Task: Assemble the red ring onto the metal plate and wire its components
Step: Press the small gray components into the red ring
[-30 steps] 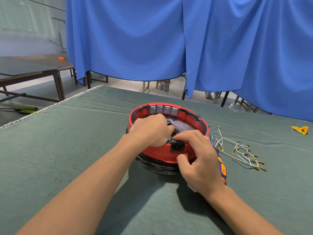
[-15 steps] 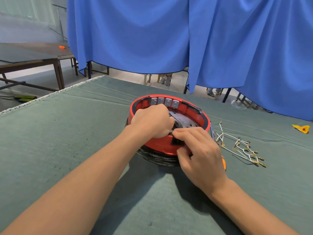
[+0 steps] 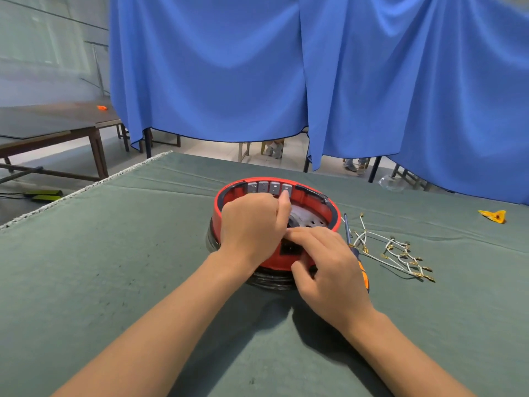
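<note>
Hands work on the red ring (image 3: 329, 209), which sits on the metal plate (image 3: 310, 220) in the middle of the green bench (image 3: 114, 253). Left hand (image 3: 252, 224) lies curled over the ring; whether its grip holds something I cannot tell. Right hand (image 3: 329, 267) pinches the near wall beside a black socket (image 3: 290, 249). White wires (image 3: 392, 250) and a screwdriver (image 3: 357, 253) lie just to the right.

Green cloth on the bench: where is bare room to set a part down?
The green cloth left of the red ring is bare out to its fringed edge. Right of the ring it is crowded: the screwdriver lies alongside, then the white wires. Beyond them, cloth lies bare up to the yellow scrap.
</note>
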